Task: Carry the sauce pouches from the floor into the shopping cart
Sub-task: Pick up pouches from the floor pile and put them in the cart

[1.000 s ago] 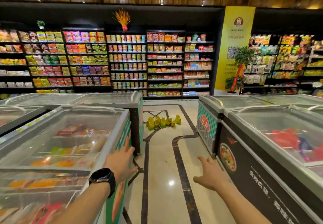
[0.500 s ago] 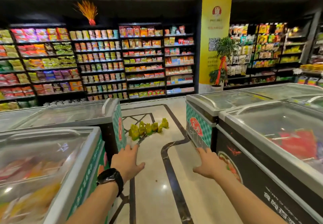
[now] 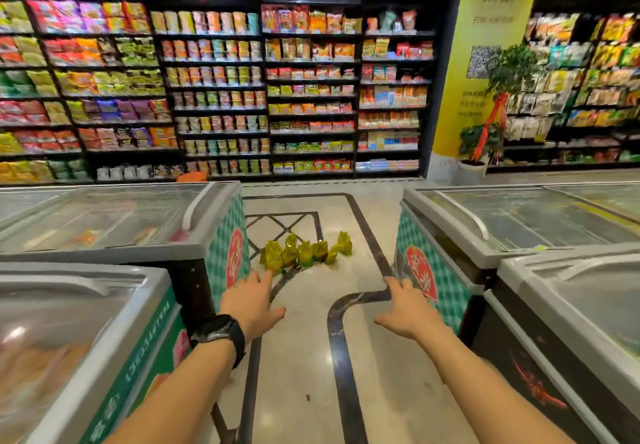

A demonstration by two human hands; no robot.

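Note:
Several yellow-green sauce pouches [image 3: 304, 253] stand in a cluster on the pale tiled floor, in the aisle between two rows of chest freezers. My left hand [image 3: 251, 301], with a black watch on the wrist, reaches forward with straight fingers and holds nothing; it is short of the pouches. My right hand [image 3: 408, 308] is also stretched out, fingers relaxed and empty, close to the end of the right freezer. No shopping cart is in view.
Glass-topped chest freezers line the aisle on the left [image 3: 138, 228] and on the right [image 3: 502, 221]. Packed shelves [image 3: 221, 90] fill the back wall. A yellow pillar [image 3: 485, 62] with a potted plant [image 3: 485, 138] stands at the back right.
I have moved forward down the aisle; the pouches are nearer and larger. Both hands stay stretched out in front and empty.

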